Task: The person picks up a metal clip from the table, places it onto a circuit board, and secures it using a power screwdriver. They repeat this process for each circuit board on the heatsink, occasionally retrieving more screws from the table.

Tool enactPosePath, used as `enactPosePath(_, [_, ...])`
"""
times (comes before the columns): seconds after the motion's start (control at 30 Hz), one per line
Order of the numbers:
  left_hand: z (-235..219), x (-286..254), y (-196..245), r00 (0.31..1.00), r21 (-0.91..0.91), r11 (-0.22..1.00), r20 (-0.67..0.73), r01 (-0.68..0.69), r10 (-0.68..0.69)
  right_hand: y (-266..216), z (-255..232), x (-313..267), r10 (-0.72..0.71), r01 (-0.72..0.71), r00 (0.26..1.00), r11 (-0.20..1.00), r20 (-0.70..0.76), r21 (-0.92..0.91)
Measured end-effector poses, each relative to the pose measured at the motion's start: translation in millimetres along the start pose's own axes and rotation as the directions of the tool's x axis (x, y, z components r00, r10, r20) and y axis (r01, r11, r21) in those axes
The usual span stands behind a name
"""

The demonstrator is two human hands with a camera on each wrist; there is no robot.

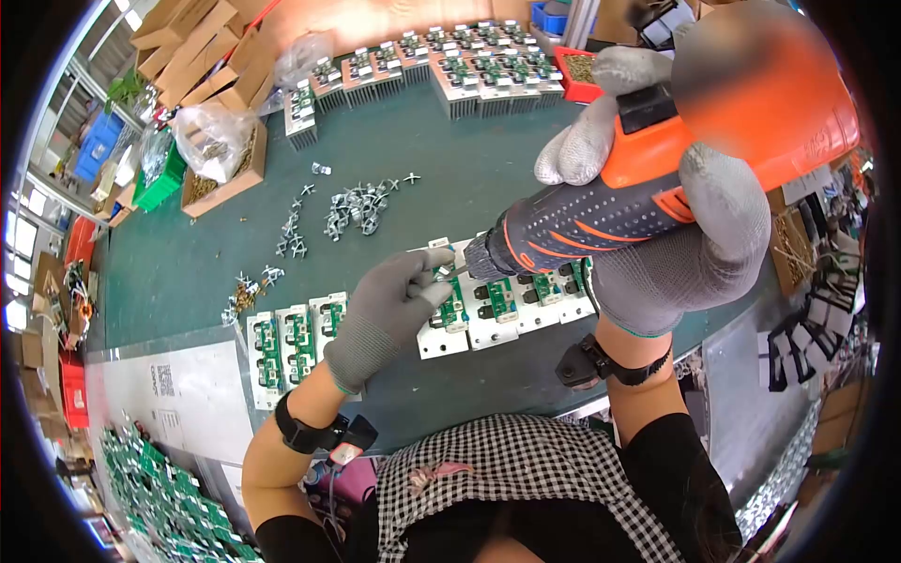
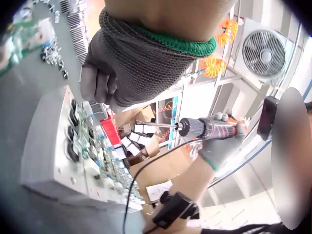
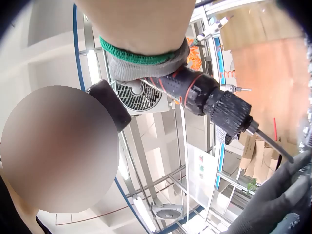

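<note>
My right hand (image 1: 699, 239), in a grey glove, grips an orange and black cordless drill (image 1: 587, 216) by its handle. The drill's long bit (image 3: 273, 144) slants down toward the gloved left hand (image 1: 385, 310). At the bit's tip, the left thumb and fingers pinch a small silvery piece (image 1: 443, 272); its exact kind is too small to make out. Beneath them lies a row of heatsink blocks with green circuit boards (image 1: 502, 298). To the left of that hand, more green boards (image 1: 297, 340) stand on pale blocks.
Loose metal clips (image 1: 361, 208) lie scattered on the green table (image 1: 375, 122). Finished-looking heatsink blocks (image 1: 497, 80) line the back, beside a red bin (image 1: 577, 75) of small parts. A cardboard box (image 1: 230, 178) and a green bin (image 1: 158, 174) stand at the left.
</note>
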State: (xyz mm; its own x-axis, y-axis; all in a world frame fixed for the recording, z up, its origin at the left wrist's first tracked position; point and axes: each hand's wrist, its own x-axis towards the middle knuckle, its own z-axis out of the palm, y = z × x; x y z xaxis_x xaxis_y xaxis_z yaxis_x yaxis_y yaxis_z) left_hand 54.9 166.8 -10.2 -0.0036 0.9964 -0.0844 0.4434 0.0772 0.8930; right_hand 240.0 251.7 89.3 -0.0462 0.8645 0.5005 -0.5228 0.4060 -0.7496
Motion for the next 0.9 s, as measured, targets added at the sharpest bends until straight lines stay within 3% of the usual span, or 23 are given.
enactPosePath(0.37, [7,2,16,0.99,-0.189,0.973,-0.029,0.129,-0.137,3,-4,-1,0.02,-0.018,1.0,0.998,0.024,-0.055])
enactPosePath(0.73, [18,20,21,0.967,-0.195,0.952,-0.049,0.235,-0.249,-5,-11,18,0.054,0.058,0.966,0.907,0.252,-0.418])
enactPosePath(0.8, [18,22,26,0.96,-0.187,0.945,-0.038,0.267,-0.278,2,-15,18,0.048,0.076,0.958,0.909,0.283,-0.41])
enactPosePath(0.9, [21,25,17,0.98,-0.2,0.96,0.017,0.196,-0.196,15,-25,24,0.02,0.094,0.928,0.954,0.372,-0.284])
